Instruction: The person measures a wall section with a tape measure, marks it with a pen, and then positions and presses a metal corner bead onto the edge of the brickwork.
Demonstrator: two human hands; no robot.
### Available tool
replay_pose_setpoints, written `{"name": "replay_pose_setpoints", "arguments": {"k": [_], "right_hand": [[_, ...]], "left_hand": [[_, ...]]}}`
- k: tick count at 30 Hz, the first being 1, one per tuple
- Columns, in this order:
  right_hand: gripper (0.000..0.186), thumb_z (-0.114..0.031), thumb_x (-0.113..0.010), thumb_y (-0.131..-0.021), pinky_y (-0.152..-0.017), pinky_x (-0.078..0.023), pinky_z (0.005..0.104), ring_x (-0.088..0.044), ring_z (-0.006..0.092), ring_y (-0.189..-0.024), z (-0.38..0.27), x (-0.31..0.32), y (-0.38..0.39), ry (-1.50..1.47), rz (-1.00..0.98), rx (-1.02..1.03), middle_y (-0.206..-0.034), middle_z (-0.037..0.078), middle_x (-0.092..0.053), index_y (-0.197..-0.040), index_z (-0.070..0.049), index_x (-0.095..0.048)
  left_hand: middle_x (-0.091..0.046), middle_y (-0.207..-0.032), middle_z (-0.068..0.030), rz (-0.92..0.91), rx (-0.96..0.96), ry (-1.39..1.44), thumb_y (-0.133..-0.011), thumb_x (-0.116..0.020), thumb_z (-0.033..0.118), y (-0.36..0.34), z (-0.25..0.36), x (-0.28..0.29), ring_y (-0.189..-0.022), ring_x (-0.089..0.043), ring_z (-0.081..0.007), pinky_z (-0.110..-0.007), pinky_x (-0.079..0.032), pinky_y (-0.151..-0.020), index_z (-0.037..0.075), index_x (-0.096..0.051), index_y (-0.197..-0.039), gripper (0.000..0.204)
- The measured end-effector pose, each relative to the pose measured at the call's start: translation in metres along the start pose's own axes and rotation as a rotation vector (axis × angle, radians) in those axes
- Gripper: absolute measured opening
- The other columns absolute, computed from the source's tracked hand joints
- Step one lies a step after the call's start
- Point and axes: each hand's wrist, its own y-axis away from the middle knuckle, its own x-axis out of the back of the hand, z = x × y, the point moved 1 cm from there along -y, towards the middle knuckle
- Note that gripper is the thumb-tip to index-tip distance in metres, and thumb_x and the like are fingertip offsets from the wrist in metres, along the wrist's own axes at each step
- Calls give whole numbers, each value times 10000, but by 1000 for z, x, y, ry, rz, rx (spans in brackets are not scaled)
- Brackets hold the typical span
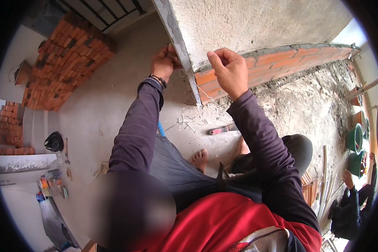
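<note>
My left hand is closed at the left edge of a long grey strip on the wall corner, its fingertips partly hidden; I cannot make out what it grips. My right hand is pinched just right of the corner, in front of the pale plastered surface; what is between its fingers is too small to tell. A thin pale string hangs below the hands, over the end of a low course of orange bricks. A red-handled tool lies on the floor beside my bare foot.
Brick stacks stand at the left, with a black bag nearby. Rough debris lines the brick course. Green buckets and long strips are at the right, where a co-worker in dark clothes is at work.
</note>
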Motion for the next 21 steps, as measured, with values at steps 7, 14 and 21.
{"name": "replay_pose_setpoints", "arguments": {"k": [7, 14, 21], "right_hand": [[157, -207, -697, -840, -570, -494, 303, -598, 144, -564, -2, -16, -17, 159, -64, 133, -640, 63, -649, -852, -51, -716], [130, -132, -704, -761, -622, -527, 353, -645, 241, -612, -6, -28, -23, 223, -72, 265, -673, 77, -657, -887, -113, -728], [112, -72, -714, -801, -539, -466, 249, -529, 76, -546, 1, -29, -27, 233, -59, 352, -617, 2, -572, -913, -77, -716]], "left_hand": [[-597, -709, 1, -86, -115, -62, -1043, -468, 257, -5, -3, 0, -592, -599, -109, -288, -551, -573, 49, -639, -1032, 270], [-673, -823, -49, -100, -260, -187, -1011, -455, 67, -6, -2, -1, -659, -626, -119, -292, -532, -584, 23, -634, -1038, 186], [-692, -860, -51, -86, -294, -333, -954, -507, 10, -9, -2, -1, -700, -635, -109, -270, -514, -591, 6, -659, -1020, 166]]}}
